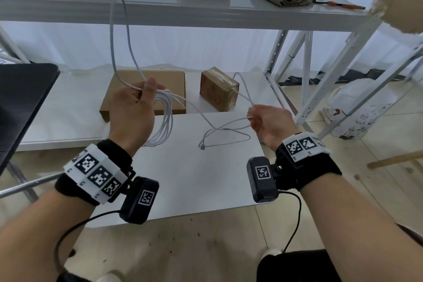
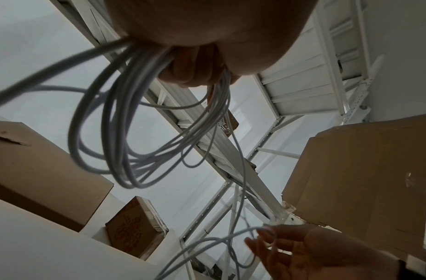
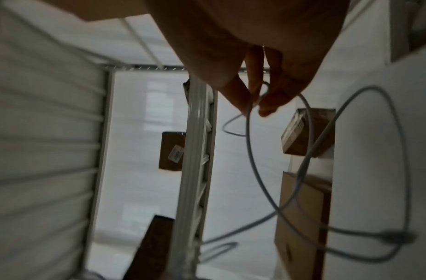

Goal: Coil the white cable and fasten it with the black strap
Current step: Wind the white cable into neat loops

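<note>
Several loops of white cable (image 1: pixel 164 121) hang from the left hand (image 1: pixel 132 112), fingers curled around them above the white table (image 1: pixel 194 178); the right hand (image 1: pixel 270 123) pinches a loose strand between fingertips (image 3: pixel 267 111).

Both forearms reach forward from the bottom corners of the head view, each wrist wrapped in a black band carrying white marker tiles and a small black camera. The left hand (image 1: pixel 134 110) is raised at about 10 o'clock from the view's centre, back of the hand toward the camera, its grip curled round several loops of the white cable (image 1: pixel 163 121). The right hand (image 1: pixel 269 121), at about 3 o'clock, is turned palm inward and pinches a single strand between thumb and fingertips (image 3: pixel 252 89).
</note>
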